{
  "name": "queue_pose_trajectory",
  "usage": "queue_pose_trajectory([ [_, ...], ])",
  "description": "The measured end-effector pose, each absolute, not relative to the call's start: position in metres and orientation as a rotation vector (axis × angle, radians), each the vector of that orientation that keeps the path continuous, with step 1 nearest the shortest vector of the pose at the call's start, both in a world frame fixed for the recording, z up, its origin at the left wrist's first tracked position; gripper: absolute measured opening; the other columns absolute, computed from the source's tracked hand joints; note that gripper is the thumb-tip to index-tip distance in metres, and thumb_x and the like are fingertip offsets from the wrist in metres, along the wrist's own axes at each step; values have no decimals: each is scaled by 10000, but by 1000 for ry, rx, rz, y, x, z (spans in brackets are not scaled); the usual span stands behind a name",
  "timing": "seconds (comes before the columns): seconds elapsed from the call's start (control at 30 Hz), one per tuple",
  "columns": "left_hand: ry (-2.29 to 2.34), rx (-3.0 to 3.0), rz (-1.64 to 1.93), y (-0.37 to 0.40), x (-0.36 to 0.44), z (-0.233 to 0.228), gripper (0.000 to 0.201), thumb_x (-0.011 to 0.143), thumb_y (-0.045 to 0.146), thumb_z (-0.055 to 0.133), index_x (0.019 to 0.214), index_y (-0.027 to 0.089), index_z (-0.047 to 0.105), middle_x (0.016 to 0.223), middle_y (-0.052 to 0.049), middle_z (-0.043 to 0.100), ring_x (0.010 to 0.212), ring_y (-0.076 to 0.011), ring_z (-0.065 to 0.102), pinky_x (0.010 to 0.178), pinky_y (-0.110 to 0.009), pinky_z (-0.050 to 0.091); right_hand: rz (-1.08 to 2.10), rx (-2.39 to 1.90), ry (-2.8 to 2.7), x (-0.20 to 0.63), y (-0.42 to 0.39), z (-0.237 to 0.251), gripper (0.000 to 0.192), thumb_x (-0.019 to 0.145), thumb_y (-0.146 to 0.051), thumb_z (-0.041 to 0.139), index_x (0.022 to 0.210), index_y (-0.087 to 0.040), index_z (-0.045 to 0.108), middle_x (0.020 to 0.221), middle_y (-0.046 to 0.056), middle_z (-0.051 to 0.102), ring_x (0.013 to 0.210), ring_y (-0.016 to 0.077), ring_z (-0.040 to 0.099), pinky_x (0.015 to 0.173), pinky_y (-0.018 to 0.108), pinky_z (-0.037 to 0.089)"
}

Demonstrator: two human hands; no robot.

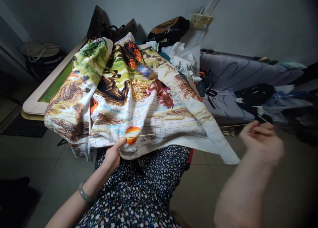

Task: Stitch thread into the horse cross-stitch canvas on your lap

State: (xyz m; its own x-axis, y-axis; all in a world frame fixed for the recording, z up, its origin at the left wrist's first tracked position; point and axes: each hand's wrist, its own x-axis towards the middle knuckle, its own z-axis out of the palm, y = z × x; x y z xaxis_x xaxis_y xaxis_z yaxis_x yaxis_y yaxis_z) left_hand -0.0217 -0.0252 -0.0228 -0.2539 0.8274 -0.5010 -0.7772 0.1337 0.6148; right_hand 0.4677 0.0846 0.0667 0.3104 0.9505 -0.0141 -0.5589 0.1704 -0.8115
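Observation:
A large cross-stitch cloth [145, 115] with a printed grid and a colourful stitched scene lies in folds over my lap and the table. My left hand [115, 155] pinches its near edge beside an orange and yellow stitched circle [132, 134]. From near that circle a pale yellow thread [154, 134] runs taut to the right, across the cloth and beyond its edge. At its far end my right hand [263, 138], raised and a little blurred, is closed on the thread. Whether a needle sits in those fingers is hidden.
A light-rimmed table [33, 102] with a green top stands under the cloth. Dark bags [111, 29], crumpled white plastic [184, 61] and a wall socket [201, 20] are at the back. On the right, a grey-covered seat [223, 102] holds bags and clothing.

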Motion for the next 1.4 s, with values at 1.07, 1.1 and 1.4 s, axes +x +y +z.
queue_pose_trajectory([
  [1.07, 1048, 131, 1464, -27, -18, -11, 348, 561, 220, 837, 868, 95, 730, 833, -92, 747, 903, -247, 686, 877, -359, 499, 1191, -1256, -1732, 109, -5, 11, 221, 875, -225, 506, 915, -146, 708, 553, -17, 604, 364, 66, 488, 398, 163, 392],
  [1.1, 1044, 131, 1464, -27, -18, -12, 349, 564, 219, 836, 874, 97, 730, 839, -91, 748, 902, -246, 686, 878, -359, 500, 1184, -1259, -1739, 108, -5, 11, 221, 873, -220, 505, 914, -145, 709, 549, -17, 603, 361, 67, 488, 399, 165, 393],
  [1.4, 1035, 103, 1478, -27, -17, -13, 317, 550, 194, 839, 837, 107, 737, 817, -75, 745, 814, -211, 687, 837, -334, 510, 1078, -1344, -1803, 102, -7, 19, 222, 865, -199, 488, 869, -170, 708, 512, -20, 594, 346, 85, 485, 404, 181, 392],
])
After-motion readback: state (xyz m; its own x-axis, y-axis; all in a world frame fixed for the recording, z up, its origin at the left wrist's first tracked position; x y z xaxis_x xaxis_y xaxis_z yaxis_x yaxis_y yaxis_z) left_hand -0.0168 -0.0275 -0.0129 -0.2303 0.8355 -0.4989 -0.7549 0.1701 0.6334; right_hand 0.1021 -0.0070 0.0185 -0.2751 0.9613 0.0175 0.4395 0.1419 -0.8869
